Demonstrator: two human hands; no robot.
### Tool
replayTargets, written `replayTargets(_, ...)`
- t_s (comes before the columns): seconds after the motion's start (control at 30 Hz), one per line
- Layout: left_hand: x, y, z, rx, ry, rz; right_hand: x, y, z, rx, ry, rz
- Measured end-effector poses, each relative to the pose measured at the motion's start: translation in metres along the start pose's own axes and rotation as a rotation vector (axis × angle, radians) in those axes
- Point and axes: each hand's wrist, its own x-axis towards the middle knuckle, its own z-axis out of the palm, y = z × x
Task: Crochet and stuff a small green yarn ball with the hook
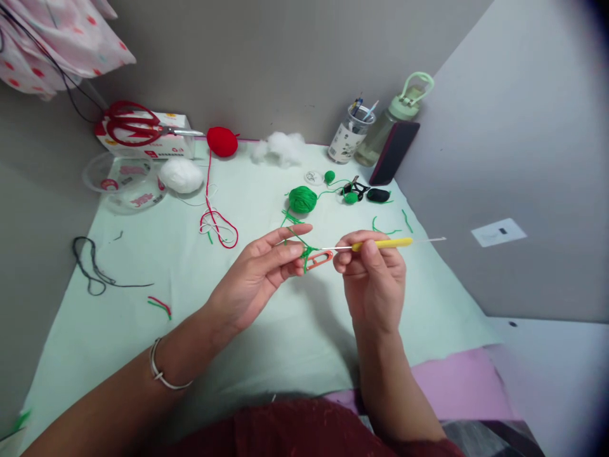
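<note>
My left hand (266,266) pinches a small piece of green crochet work (308,252) between thumb and fingers. A strand of green yarn runs over its raised index finger towards the green yarn ball (302,200) behind. An orange stitch marker (320,259) hangs at the crochet work. My right hand (373,273) is closed round the yellow handle of a crochet hook (385,244). The hook's metal shaft points left, and its tip meets the green stitches; a second metal end sticks out to the right.
At the back are red scissors (133,125) on a box (174,136), a red yarn ball (222,141), white yarn (181,175), stuffing (278,149), a pen cup (347,141), a bottle (387,127) and a phone (394,153). A dark cord (98,270) lies left.
</note>
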Motion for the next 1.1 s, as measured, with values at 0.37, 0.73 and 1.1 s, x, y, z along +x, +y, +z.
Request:
replayTargets(0.37,-0.003,-0.003,0.003,0.22,0.006,0.084,-0.008,0.004,0.005,-0.113,-0.077,-0.002)
replayTargets(0.73,0.0,-0.006,-0.001,0.117,0.023,0.009,-0.027,0.009,0.001,-0.796,-0.161,-0.512)
replayTargets(1.1,0.001,-0.008,0.003,0.175,0.019,0.069,-0.013,0.006,0.008,-0.387,-0.133,-0.229)
